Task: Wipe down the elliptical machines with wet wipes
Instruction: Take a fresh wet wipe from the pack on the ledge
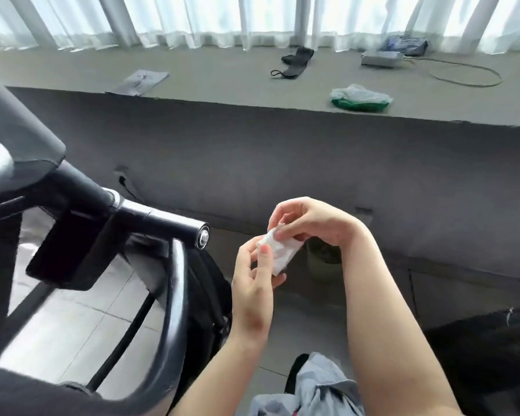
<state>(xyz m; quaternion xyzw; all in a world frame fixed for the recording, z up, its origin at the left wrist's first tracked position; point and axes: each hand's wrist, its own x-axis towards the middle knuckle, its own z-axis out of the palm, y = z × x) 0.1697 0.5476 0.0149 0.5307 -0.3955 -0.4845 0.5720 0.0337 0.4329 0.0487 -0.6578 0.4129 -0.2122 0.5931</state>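
Wipe (278, 253) is sitting folded between both hands, beside the elliptical (162, 223); left hand (254, 277) and right hand (309, 223) are both pinching it. Looks like prep: no wiping happening yet.

Crumpled white wet wipe (278, 250); glossy black tubular elliptical machine frame (177, 283). Grey concrete ledge (222, 82) carries a green-and-white plastic wipe pack (360, 99). Sheer white curtains (192, 19).

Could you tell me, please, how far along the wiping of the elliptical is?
Nothing shows as wiped yet. In hand: the left hand and right hand both pinch a folded wet wipe, seemingly unfolding it. Left: the elliptical's black handlebar and frame, which the wipe is not touching.
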